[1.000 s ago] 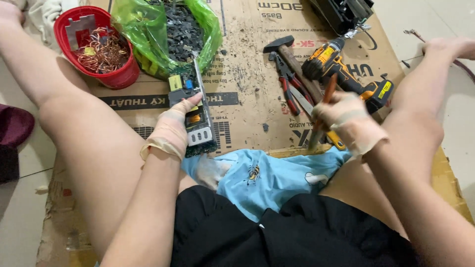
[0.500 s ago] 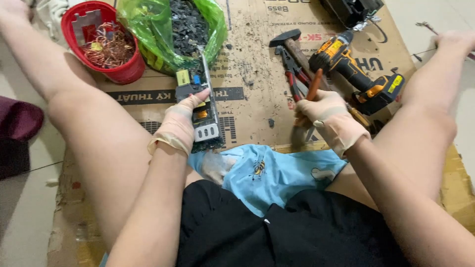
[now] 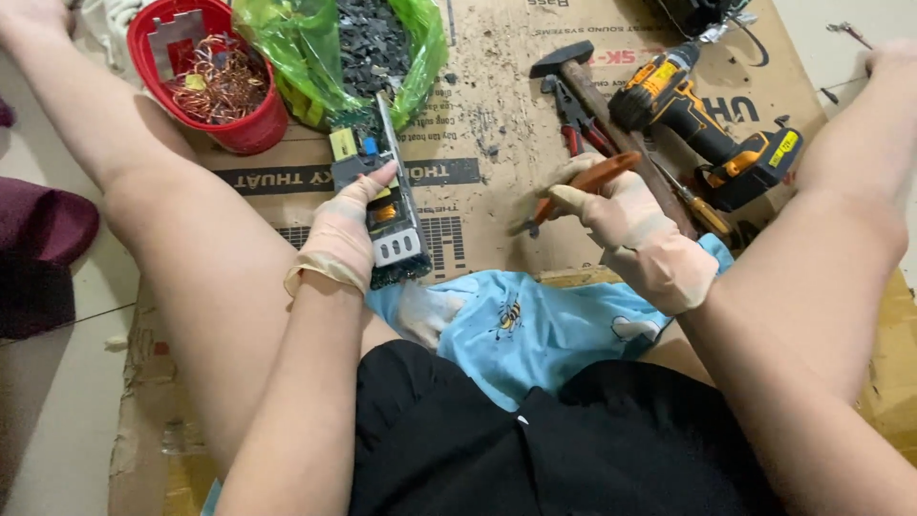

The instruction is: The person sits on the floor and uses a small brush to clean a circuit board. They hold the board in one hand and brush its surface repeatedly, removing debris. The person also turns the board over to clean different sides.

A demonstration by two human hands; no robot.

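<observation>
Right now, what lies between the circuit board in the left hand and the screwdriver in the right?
In the head view, only bare printed cardboard, flecked with dark crumbs, lies between the circuit board and the orange-handled screwdriver.

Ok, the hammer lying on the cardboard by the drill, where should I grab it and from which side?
Grip the hammer by its wooden handle, about midway, coming down from above. The black head points away toward the top of the cardboard, and the handle's near end runs behind the right hand. The drill crowds its right side, the pliers its left.
</observation>
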